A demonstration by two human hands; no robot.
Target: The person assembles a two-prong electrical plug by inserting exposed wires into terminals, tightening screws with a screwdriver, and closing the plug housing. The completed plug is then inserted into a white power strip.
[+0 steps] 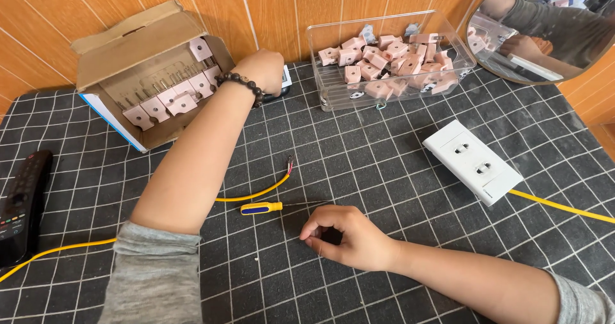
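My left hand [261, 69] reaches far across the table and rests closed over a small dark and white device [283, 85] between the cardboard box and the clear bin; a bead bracelet circles that wrist. My right hand [349, 234] lies loosely curled on the cloth at the near centre, thumb meeting fingertips, and whether it holds anything I cannot tell. A small screwdriver [262, 207] with a yellow and blue handle lies just left of it. A yellow cable [256, 194] with bared wire ends runs beneath my left forearm.
An open cardboard box [122, 45] of pink plastic parts stands at the back left. A clear bin [333, 93] holds several more. A white double socket [471, 160] with a yellow cord lies right. A black remote [22, 202] is at the left edge, a mirror [551, 48] at the back right.
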